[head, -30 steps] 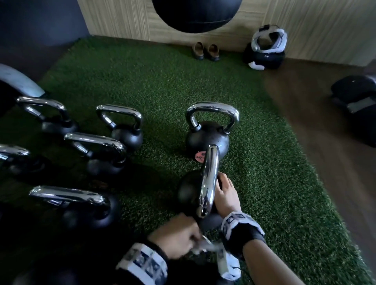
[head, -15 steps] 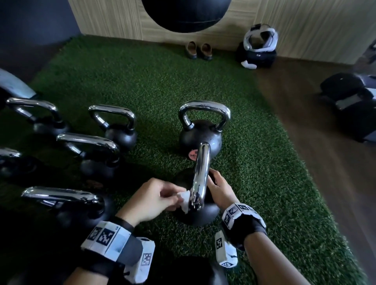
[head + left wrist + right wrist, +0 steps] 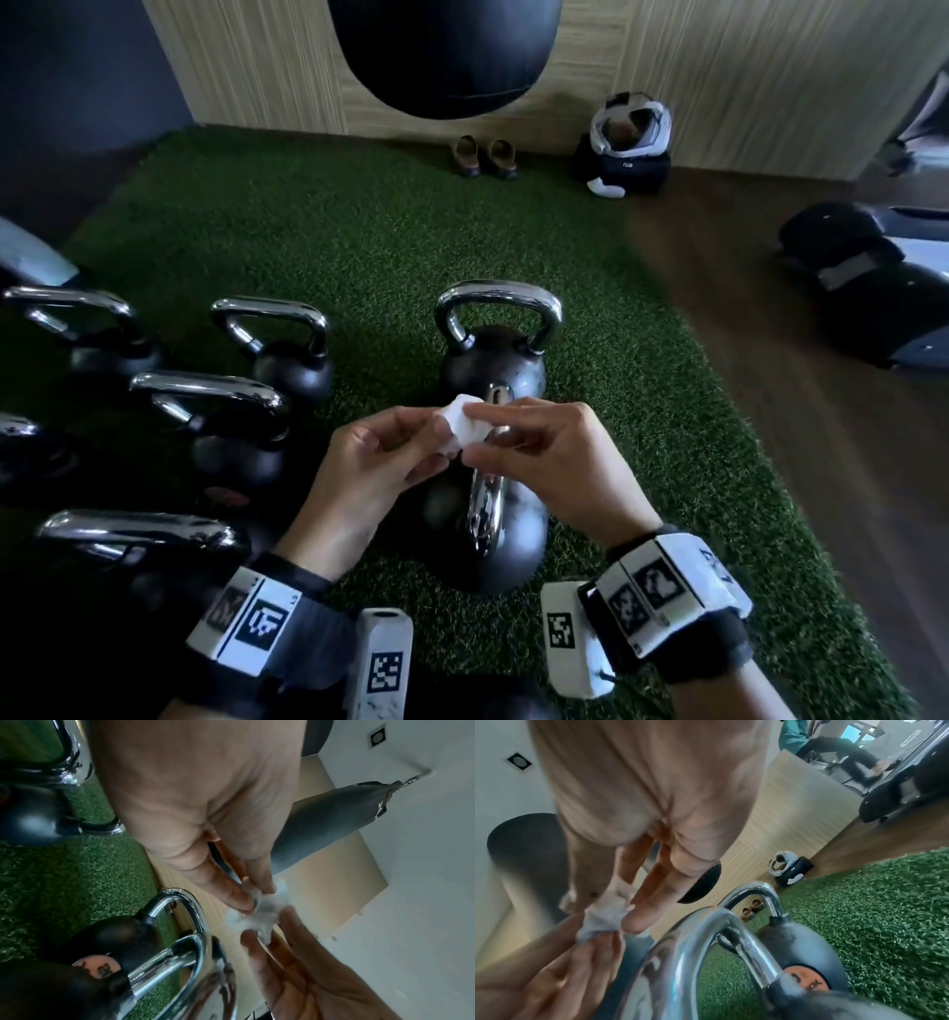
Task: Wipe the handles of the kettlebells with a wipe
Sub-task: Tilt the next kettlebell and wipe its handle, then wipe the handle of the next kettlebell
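Observation:
A small crumpled white wipe (image 3: 464,429) hangs between both hands just above the chrome handle (image 3: 485,506) of the nearest black kettlebell (image 3: 488,550). My left hand (image 3: 390,457) pinches the wipe from the left, and my right hand (image 3: 544,452) pinches it from the right. The left wrist view shows the wipe (image 3: 259,912) held by fingertips of both hands, clear of the handle (image 3: 180,959). In the right wrist view the wipe (image 3: 603,919) sits up and left of the handle (image 3: 700,947). A second kettlebell (image 3: 495,349) stands just behind.
Several more chrome-handled kettlebells (image 3: 272,344) stand in rows to the left on the green turf (image 3: 642,462). A black punching bag (image 3: 441,51) hangs overhead. Shoes (image 3: 485,157) and a headset on a case (image 3: 626,144) lie by the wooden wall; wood floor (image 3: 821,462) lies to the right.
Both hands have lifted off the nearest kettlebell and met above its handle. The wipe, earlier in the left hand alone against the handle, is now pinched by both hands.

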`<state>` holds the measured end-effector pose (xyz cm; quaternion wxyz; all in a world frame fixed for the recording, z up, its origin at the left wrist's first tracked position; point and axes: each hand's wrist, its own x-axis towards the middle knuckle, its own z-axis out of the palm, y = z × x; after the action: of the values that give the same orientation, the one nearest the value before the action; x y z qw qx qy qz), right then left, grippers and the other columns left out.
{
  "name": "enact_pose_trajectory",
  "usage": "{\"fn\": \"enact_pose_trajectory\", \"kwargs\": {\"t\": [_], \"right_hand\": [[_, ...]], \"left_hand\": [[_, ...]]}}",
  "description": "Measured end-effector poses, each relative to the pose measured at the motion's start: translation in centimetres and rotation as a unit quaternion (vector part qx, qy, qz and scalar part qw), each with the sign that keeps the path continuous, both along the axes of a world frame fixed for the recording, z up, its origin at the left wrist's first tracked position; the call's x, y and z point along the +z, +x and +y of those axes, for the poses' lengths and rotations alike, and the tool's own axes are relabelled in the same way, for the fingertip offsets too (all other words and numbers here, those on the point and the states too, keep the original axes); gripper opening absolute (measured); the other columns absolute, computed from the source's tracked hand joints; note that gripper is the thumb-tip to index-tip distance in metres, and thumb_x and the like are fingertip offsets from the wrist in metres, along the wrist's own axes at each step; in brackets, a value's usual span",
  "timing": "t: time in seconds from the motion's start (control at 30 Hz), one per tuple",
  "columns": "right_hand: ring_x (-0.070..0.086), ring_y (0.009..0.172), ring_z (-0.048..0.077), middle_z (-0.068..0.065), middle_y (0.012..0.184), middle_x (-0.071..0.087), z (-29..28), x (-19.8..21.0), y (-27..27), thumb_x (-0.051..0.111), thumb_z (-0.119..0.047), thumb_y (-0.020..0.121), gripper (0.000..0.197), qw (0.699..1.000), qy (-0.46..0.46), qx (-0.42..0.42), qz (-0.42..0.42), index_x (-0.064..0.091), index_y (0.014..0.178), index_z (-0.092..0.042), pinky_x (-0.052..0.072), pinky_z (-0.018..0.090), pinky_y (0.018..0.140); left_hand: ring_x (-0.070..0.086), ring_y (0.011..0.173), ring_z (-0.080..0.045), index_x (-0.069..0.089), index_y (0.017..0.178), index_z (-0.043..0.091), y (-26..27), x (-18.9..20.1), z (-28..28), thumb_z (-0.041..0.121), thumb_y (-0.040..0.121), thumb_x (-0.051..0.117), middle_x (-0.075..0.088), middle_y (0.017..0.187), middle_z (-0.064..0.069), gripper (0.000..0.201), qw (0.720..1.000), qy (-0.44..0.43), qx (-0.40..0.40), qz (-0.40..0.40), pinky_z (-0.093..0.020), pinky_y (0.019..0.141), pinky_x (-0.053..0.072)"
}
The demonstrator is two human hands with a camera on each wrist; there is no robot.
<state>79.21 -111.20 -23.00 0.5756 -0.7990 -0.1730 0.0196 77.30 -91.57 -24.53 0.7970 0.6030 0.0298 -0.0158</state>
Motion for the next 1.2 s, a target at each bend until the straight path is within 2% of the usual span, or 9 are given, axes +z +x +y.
{"fn": "enact_pose_trajectory", "kwargs": {"t": [0.2,0.4,0.5,0.6,0.67,0.77,0.87,1.07,1.2], "right_hand": [[0.066,0.063,-0.003,-0.015,0.079,0.076,0.2,-0.7,0.1,0.091,-0.019,0.074,0.026,0.997,0.036,-0.063,-0.003,0.083,0.098,-0.022,0.050,0.012,0.064],[0.075,0.073,0.019,-0.002,0.082,0.078,-2.2,-2.6,1.1,0.089,-0.015,0.076,0.020,0.987,0.041,-0.158,-0.005,0.079,0.092,-0.021,0.064,0.036,0.071],[0.076,0.081,0.023,-0.002,0.090,0.079,-3.3,-4.3,2.2,0.088,-0.021,0.078,0.029,0.976,0.049,-0.210,0.025,0.076,0.105,-0.023,0.065,0.045,0.077],[0.076,0.086,0.011,-0.008,0.101,0.078,-3.1,-6.6,3.8,0.089,-0.026,0.076,0.044,0.972,-0.001,-0.226,0.063,0.075,0.118,-0.026,0.064,0.037,0.083],[0.074,0.085,0.004,-0.011,0.102,0.077,-2.5,-8.0,4.8,0.087,-0.023,0.078,0.041,0.974,-0.055,-0.214,0.056,0.076,0.118,-0.024,0.062,0.027,0.083],[0.064,0.072,-0.003,-0.009,0.094,0.079,-1.3,-10.2,5.9,0.083,-0.027,0.084,0.032,0.977,-0.122,-0.171,0.042,0.078,0.115,-0.025,0.050,0.018,0.070],[0.056,0.065,-0.004,-0.007,0.087,0.078,-1.0,-11.8,6.5,0.076,-0.026,0.089,0.023,0.972,-0.153,-0.171,0.044,0.079,0.111,-0.025,0.040,0.012,0.063],[0.072,0.079,0.015,-0.010,0.089,0.076,-0.9,-14.5,9.3,0.065,-0.048,0.083,0.040,0.978,-0.046,-0.201,0.002,0.074,0.115,-0.025,0.061,0.047,0.076],[0.062,0.084,0.012,-0.022,0.087,0.062,-0.6,-12.5,9.1,0.070,-0.035,0.085,0.036,0.976,-0.058,-0.211,0.006,0.077,0.114,-0.013,0.059,0.043,0.083]], "left_hand": [[0.072,0.105,-0.018,0.081,0.104,0.010,-0.2,0.1,0.5,0.035,0.097,0.064,0.079,0.108,-0.010,0.031,0.996,0.072,-0.050,0.012,-0.034,0.091,0.054],[0.056,0.132,-0.012,0.062,0.131,0.028,2.0,-4.4,1.7,0.004,0.076,0.059,0.070,0.131,0.006,0.060,0.950,0.281,-0.133,0.028,-0.020,0.100,0.048],[0.012,0.158,-0.019,0.020,0.160,0.031,3.1,-9.5,1.8,0.033,0.070,0.073,0.020,0.169,0.003,0.105,0.821,0.493,-0.286,-0.026,-0.047,0.129,0.015],[-0.028,0.154,-0.027,-0.011,0.162,0.028,3.3,-12.9,-0.2,0.081,0.051,0.071,-0.027,0.168,0.006,0.148,0.689,0.628,-0.352,-0.088,-0.062,0.122,-0.006],[-0.029,0.153,-0.024,-0.008,0.163,0.026,3.2,-13.4,-1.5,0.089,0.048,0.068,-0.031,0.165,0.008,0.151,0.705,0.632,-0.306,-0.093,-0.062,0.123,-0.006],[0.005,0.158,-0.025,0.008,0.162,0.017,3.4,-12.9,-1.8,0.081,0.052,0.073,0.007,0.168,-0.001,0.143,0.772,0.582,-0.218,-0.136,-0.056,0.127,0.013],[0.016,0.155,-0.023,0.018,0.161,0.017,3.6,-13.0,-1.5,0.078,0.054,0.073,0.019,0.166,0.000,0.135,0.771,0.585,-0.205,-0.148,-0.049,0.124,0.023],[0.016,0.154,-0.020,0.009,0.162,0.023,4.2,-11.4,-1.6,0.072,0.055,0.081,0.015,0.166,0.004,0.138,0.777,0.573,-0.225,-0.128,-0.049,0.125,0.022],[0.018,0.150,-0.016,0.010,0.161,0.022,4.3,-9.6,-1.9,0.051,0.060,0.094,0.017,0.163,0.005,0.134,0.787,0.558,-0.240,-0.107,-0.038,0.126,0.016]]}}
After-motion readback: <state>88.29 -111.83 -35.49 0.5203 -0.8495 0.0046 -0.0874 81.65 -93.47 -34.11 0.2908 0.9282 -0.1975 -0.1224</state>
